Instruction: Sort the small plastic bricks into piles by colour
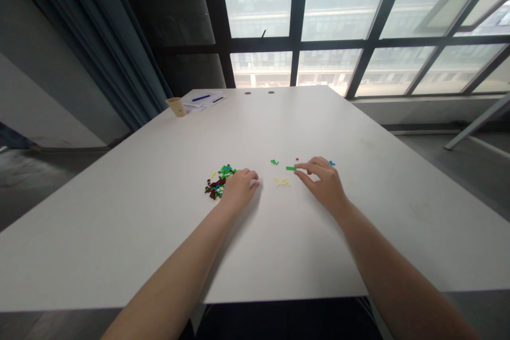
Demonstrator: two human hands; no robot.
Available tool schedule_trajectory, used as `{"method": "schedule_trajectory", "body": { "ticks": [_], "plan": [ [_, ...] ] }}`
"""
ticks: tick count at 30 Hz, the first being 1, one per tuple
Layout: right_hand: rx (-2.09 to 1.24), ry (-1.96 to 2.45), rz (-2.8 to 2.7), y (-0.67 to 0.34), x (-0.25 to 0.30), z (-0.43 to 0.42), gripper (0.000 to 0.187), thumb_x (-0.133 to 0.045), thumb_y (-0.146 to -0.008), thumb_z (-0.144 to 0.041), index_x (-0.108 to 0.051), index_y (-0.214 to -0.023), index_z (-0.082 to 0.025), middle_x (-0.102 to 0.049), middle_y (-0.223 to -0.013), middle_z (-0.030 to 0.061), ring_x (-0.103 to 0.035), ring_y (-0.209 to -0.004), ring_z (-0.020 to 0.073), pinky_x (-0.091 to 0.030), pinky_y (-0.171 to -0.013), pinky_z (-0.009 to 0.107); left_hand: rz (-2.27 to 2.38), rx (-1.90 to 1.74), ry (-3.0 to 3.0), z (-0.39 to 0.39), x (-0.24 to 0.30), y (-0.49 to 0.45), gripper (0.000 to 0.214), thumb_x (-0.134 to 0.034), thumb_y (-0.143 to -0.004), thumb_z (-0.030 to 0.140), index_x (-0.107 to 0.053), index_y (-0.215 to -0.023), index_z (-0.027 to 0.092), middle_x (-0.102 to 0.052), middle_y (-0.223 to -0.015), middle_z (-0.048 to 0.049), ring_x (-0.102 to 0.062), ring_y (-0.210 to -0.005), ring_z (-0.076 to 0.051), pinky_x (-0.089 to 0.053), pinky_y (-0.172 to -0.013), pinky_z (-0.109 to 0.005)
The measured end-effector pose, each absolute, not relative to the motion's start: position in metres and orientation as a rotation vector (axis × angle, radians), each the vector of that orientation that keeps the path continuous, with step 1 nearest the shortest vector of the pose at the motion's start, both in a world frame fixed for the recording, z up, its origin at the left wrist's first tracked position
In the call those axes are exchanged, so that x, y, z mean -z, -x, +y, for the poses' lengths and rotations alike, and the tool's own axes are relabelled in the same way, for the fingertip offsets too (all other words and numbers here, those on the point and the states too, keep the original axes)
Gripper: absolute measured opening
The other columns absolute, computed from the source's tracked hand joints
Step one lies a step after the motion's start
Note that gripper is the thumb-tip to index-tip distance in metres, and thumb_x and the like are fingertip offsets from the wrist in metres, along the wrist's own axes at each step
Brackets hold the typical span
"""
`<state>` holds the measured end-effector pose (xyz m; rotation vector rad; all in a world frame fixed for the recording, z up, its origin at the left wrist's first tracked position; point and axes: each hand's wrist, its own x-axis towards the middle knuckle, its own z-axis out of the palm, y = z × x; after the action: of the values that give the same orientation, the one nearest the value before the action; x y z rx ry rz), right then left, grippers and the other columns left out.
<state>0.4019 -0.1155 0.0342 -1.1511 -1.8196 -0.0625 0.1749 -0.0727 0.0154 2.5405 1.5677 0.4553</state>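
My right hand [324, 183] pinches one end of a flat green strip [290, 168] between thumb and fingers, just above the white table. My left hand [241, 187] rests beside a mixed pile of small coloured pieces [217, 187], covering its right edge. Its fingers are loosely bent, with a gap at the thumb and nothing visible in them. Between the hands lie a few pale yellow pieces [282, 182] and, farther back, small green pieces [274, 162]. A pink-red piece [297, 159] and blue pieces [332, 163] lie near my right hand, which partly hides another reddish piece.
The white table [303, 122] reaches to the windows. At its far left stand a tan cup [176, 107] and papers [199, 102] with a blue pen [201, 98] on them. Two dark round spots mark the far end. A curtain hangs at left.
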Motion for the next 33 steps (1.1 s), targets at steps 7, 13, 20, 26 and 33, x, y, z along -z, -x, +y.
{"method": "schedule_trajectory", "body": {
  "ticks": [7,13,20,26,33],
  "plan": [
    [-0.108,1.727,-1.742,-0.406,0.004,-0.059,0.013,-0.058,-0.074,-0.028,-0.069,-0.079,-0.023,-0.057,-0.072,0.0007,-0.052,-0.065,0.0136,-0.037,-0.064,0.027,1.823,-0.294,-2.488,-0.051,0.003,-0.151,0.026,-0.044,-0.075,0.011,-0.062,-0.094,0.016,-0.057,-0.098,-0.011,-0.05,-0.094,-0.025,-0.041,-0.079,-0.035],
    [-0.174,1.977,-1.74,-0.387,0.008,-0.029,0.011,-0.06,-0.073,-0.031,-0.069,-0.077,-0.025,-0.063,-0.088,0.0023,-0.055,-0.083,0.0167,-0.035,-0.072,0.029,1.718,-0.38,-2.432,-0.039,0.014,-0.144,0.024,-0.045,-0.07,0.006,-0.064,-0.083,0.015,-0.058,-0.089,-0.0093,-0.053,-0.086,-0.022,-0.04,-0.08,-0.033],
    [-0.306,2.089,-1.701,-0.373,0.01,-0.017,0.014,-0.06,-0.073,-0.032,-0.07,-0.08,-0.026,-0.066,-0.094,0.0035,-0.057,-0.089,0.0196,-0.035,-0.075,0.031,1.65,-0.485,-2.428,-0.038,0.019,-0.144,0.026,-0.043,-0.071,0.006,-0.063,-0.083,0.015,-0.058,-0.086,-0.0091,-0.054,-0.084,-0.021,-0.04,-0.077,-0.031],
    [-0.345,2.075,-1.687,-0.373,0.012,-0.02,0.02,-0.059,-0.073,-0.034,-0.069,-0.089,-0.027,-0.066,-0.096,0.0032,-0.058,-0.09,0.0189,-0.037,-0.077,0.03,1.614,-0.485,-2.419,-0.04,0.016,-0.146,0.03,-0.039,-0.072,0.004,-0.063,-0.086,0.015,-0.057,-0.089,-0.0083,-0.054,-0.083,-0.019,-0.04,-0.078,-0.029],
    [-0.348,1.96,-1.636,-0.398,-0.002,-0.043,0.027,-0.057,-0.073,-0.037,-0.069,-0.094,-0.025,-0.066,-0.081,0.0037,-0.057,-0.074,0.0161,-0.039,-0.067,0.026,1.622,-0.488,-2.428,-0.046,0.008,-0.149,0.038,-0.035,-0.07,-0.001,-0.061,-0.091,0.016,-0.058,-0.093,-0.0082,-0.054,-0.086,-0.018,-0.041,-0.079,-0.029]
  ]
}}
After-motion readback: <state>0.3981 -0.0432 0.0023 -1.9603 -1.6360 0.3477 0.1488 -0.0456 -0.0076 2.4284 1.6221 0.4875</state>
